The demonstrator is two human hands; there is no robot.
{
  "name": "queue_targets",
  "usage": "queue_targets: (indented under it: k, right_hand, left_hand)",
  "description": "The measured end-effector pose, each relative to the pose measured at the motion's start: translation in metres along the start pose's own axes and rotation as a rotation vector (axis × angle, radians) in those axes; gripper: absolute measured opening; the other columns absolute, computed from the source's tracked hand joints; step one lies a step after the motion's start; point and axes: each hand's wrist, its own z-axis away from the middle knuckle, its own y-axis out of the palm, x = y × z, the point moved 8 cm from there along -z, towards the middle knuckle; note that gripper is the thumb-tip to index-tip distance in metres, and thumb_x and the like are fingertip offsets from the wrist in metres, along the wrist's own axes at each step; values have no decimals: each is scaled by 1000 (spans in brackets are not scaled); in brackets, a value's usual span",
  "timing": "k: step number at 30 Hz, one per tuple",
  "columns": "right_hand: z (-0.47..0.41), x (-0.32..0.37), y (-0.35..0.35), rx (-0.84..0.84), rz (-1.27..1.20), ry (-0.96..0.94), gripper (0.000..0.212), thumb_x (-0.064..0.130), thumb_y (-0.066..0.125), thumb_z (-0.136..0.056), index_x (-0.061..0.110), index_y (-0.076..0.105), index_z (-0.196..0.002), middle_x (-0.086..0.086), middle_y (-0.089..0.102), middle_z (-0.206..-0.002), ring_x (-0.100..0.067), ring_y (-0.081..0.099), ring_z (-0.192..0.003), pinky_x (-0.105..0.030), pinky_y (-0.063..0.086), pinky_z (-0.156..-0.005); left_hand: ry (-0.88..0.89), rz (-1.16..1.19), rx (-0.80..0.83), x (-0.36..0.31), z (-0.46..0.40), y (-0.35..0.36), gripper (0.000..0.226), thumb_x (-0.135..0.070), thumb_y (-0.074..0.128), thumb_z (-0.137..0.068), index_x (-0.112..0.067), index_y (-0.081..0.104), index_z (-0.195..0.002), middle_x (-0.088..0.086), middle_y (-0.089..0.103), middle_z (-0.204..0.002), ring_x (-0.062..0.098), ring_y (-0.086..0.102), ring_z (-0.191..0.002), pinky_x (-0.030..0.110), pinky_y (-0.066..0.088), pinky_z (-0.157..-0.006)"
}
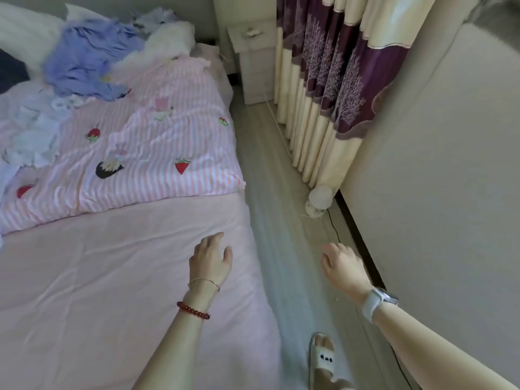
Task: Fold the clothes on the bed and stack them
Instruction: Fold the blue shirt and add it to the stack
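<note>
Hovering over the near part of the bed (84, 277), left hand (209, 258) has loose fingers and grasps nothing. Right hand (342, 264) is out over the floor (270, 192) beside the bed, fingers relaxed, also holding nothing. Clothes are well apart from both hands, at the far end: a blue pile (84, 63) near the head of the bed, white garments (33, 130) along the far left edge, both on or beside the striped strawberry quilt (157, 153). Nothing folded or stacked in view.
</note>
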Motion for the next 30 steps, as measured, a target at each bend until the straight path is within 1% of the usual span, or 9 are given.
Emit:
queue_targets:
  k: [5, 9, 13, 16, 19, 23, 25, 27, 30]
  right_hand:
    - [-88, 11, -55, -12, 2, -111, 34, 20, 37, -95, 15, 49, -127, -8, 54, -120, -28, 46, -112, -35, 35, -92]
    - [-171, 46, -81, 24, 29, -209, 38, 22, 35, -96, 18, 44, -132, -5, 50, -131, -27, 41, -122, -36, 33, -96]
    - [-262, 100, -118, 7, 36, -272, 38, 23, 36, -97, 21, 44, -133, -4, 48, -133, -25, 40, -123, -34, 30, -99]
    - [-334, 146, -151, 2, 35, -299, 37, 24, 35, -98, 19, 43, -134, -6, 47, -133, -26, 39, -124, -36, 30, -99]
    - [-402, 190, -179, 7, 28, -336, 39, 23, 35, -98, 19, 41, -136, -8, 48, -133, -28, 40, -124, -37, 32, -101]
    - [-486, 249, -211, 9, -7, -406, 41, 24, 38, -97, 20, 41, -138, -7, 48, -136, -27, 41, -126, -39, 34, -104]
    - [-532, 278, -224, -10, -16, -454, 41, 26, 38, -97, 19, 43, -137, -7, 50, -134, -25, 44, -125, -37, 36, -103]
    - [-579, 308, -236, -50, 3, -531, 42, 28, 37, -96, 17, 45, -136, -6, 53, -133, -24, 48, -122, -32, 37, -100]
    - [-653, 349, -250, 0, 19, -611, 41, 24, 39, -98, 17, 42, -137, -4, 48, -138, -22, 44, -125, -28, 33, -100]
  left_hand:
    - [3, 53, -44, -68, -65, 0, 44, -24, 46, -94, -15, 42, -137, 7, 43, -139, 27, 39, -126, 38, 34, -101]
    - [-34, 63, -113, -84, -129, -23, 44, -24, 47, -94, -15, 42, -136, 7, 44, -139, 27, 39, -126, 39, 34, -98]
    - [-86, 93, -169, -83, -222, -59, 43, -24, 48, -93, -15, 44, -135, 8, 44, -138, 28, 41, -125, 40, 36, -99]
    - [-76, 112, -235, -92, -302, -99, 42, -22, 50, -92, -12, 48, -133, 11, 48, -135, 30, 45, -122, 39, 37, -97]
    - [-83, 135, -269, -106, -374, -137, 42, -23, 48, -94, -13, 45, -134, 9, 45, -138, 30, 41, -125, 41, 36, -97]
    - [-83, 137, -310, -121, -463, -185, 42, -26, 47, -95, -13, 44, -135, 10, 44, -139, 30, 40, -127, 43, 40, -95]
    - [-76, 147, -323, -127, -509, -203, 42, -25, 48, -95, -13, 45, -134, 11, 44, -138, 31, 41, -126, 43, 42, -94]
    - [-90, 159, -339, -131, -555, -217, 41, -25, 48, -95, -12, 46, -133, 13, 44, -137, 32, 41, -126, 43, 42, -94]
    - [-141, 175, -366, -138, -622, -234, 41, -27, 46, -96, -14, 44, -134, 10, 41, -139, 31, 40, -126, 41, 39, -96]
